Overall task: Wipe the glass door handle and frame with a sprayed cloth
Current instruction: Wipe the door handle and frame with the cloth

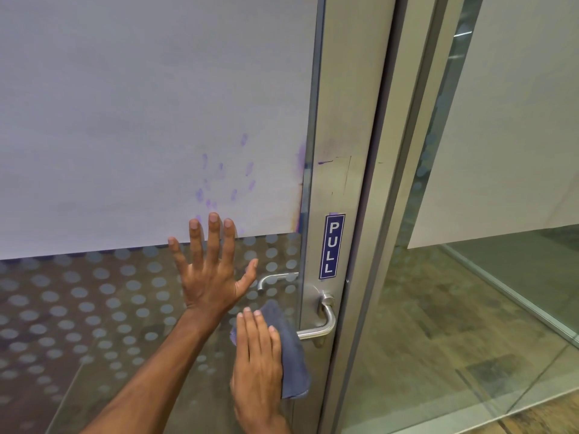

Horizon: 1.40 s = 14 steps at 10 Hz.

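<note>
A glass door with a frosted upper panel and a dotted clear band below fills the left side. Its silver metal frame runs top to bottom and carries a blue PULL label. The steel lever handle sticks out of the frame low down. My right hand lies flat on a blue-grey cloth, pressing it against the glass just left of the handle's free end. My left hand rests flat on the glass above, fingers spread, holding nothing.
Purple smudges mark the frosted panel near the frame. A second lever shows through the glass on the far side. To the right stand a fixed glass pane and a wooden floor behind it.
</note>
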### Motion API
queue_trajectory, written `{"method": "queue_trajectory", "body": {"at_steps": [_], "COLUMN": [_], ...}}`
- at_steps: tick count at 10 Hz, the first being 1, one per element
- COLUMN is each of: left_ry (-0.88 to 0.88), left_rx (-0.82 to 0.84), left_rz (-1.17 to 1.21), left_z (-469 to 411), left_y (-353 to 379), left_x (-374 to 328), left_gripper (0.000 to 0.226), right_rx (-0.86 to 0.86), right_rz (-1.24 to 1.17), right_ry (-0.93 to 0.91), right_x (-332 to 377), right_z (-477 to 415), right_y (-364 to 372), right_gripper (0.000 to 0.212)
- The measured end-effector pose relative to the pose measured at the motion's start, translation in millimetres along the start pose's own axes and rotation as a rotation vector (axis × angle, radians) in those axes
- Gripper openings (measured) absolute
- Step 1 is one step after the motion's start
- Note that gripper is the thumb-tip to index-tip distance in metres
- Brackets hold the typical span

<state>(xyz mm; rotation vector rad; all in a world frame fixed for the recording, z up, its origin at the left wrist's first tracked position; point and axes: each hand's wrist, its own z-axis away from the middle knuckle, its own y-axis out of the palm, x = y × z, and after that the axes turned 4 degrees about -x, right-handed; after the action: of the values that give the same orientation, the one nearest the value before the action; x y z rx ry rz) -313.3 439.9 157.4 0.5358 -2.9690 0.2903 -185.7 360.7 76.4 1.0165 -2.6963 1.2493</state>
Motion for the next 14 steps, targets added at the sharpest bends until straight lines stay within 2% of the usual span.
{"method": "queue_trajectory", "body": {"at_steps": [1, 2, 3, 4, 5, 6, 7, 8, 9, 10, 11, 13, 14], "left_ry": [0.004, 0.007, 0.009, 0.008, 0.011, 0.013, 0.015, 0.011, 0.011, 0.015, 0.020, 0.008, 0.005], "left_rx": [-0.002, -0.008, -0.010, -0.008, -0.007, 0.000, -0.002, 0.002, -0.003, 0.004, 0.005, 0.019, 0.041], "left_rz": [0.009, -0.007, -0.005, -0.005, -0.003, -0.016, -0.019, -0.014, -0.011, -0.003, -0.013, 0.002, 0.009], "left_z": [1.1, 1.7, 2.2, 0.5, 1.7, 0.9, 0.8, 0.2, 0.4, -0.6, -0.8, -0.6, -0.9], "left_y": [0.0, 1.9, 2.3, 1.1, 1.0, 0.2, 0.1, 0.0, -0.5, -2.4, -2.8, -3.7, -4.0], "left_x": [0.6, 1.1, 0.5, 1.2, 0.7, 0.9, 1.2, 1.3, 0.8, 1.3, 1.2, 0.7, 1.1], "left_gripper": [0.092, 0.092, 0.093, 0.093, 0.093, 0.093, 0.093, 0.094, 0.093, 0.093, 0.093, 0.093, 0.093], "right_rx": [-0.122, -0.350, -0.409, -0.179, 0.017, 0.122, 0.137, 0.086, -0.045, -0.190, -0.256, -0.134, -0.050], "right_rz": [0.027, -0.053, -0.058, 0.146, 0.158, 0.096, 0.171, 0.317, 0.391, 0.330, 0.230, 0.048, -0.134], "right_ry": [-0.144, -0.128, -0.070, -0.133, -0.174, -0.236, -0.335, -0.350, -0.377, -0.509, -0.611, -0.586, -0.451], "right_x": [-10.0, -24.1, -33.1, -34.7, -33.0, -45.0, -64.0, -66.6, -68.9, -91.3, -125.5, -174.7, -182.6], "right_z": [8.2, 9.6, -0.1, -15.7, -18.1, -24.2, -30.4, -27.7, -24.3, -22.9, -23.3, -31.0, -22.0], "right_y": [1.3, -9.6, -20.9, -30.5, -33.0, -40.4, -41.7, -29.6, -15.8, -5.0, -5.2, -13.3, -13.3], "right_gripper": [0.047, 0.045, 0.044, 0.045, 0.055, 0.055, 0.065, 0.065, 0.055, 0.048, 0.039, 0.055, 0.048]}}
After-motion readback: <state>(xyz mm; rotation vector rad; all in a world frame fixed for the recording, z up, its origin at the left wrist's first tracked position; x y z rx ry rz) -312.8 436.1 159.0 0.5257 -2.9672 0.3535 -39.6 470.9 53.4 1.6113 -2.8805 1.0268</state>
